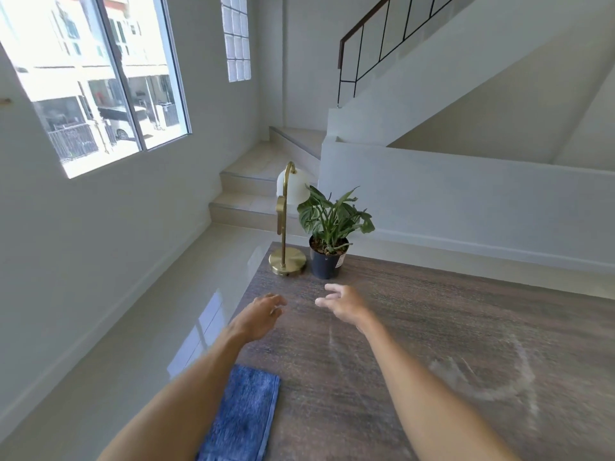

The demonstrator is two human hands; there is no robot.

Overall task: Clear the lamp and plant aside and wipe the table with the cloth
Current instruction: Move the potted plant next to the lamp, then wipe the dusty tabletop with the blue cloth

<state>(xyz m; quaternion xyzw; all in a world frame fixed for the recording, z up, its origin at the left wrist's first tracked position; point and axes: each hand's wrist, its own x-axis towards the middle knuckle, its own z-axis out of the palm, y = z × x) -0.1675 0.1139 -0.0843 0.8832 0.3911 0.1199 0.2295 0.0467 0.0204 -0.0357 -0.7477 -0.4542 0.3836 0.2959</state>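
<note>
A brass lamp [287,257] with a white shade stands at the far left corner of the wooden table [432,327]. Right beside it is a green plant in a dark pot [327,261]. A folded blue cloth [243,414] lies near the table's left front edge, partly under my left forearm. My left hand [263,316] hovers over the table a short way in front of the lamp, fingers apart, holding nothing. My right hand [342,302] hovers just in front of the pot, fingers spread and empty. Neither hand touches lamp or pot.
White dusty smears [492,377] mark the table's right side. The table's left edge drops to a glossy tiled floor [133,344]. Stairs [253,194] rise behind the lamp, and a low white wall [466,201] runs behind the table.
</note>
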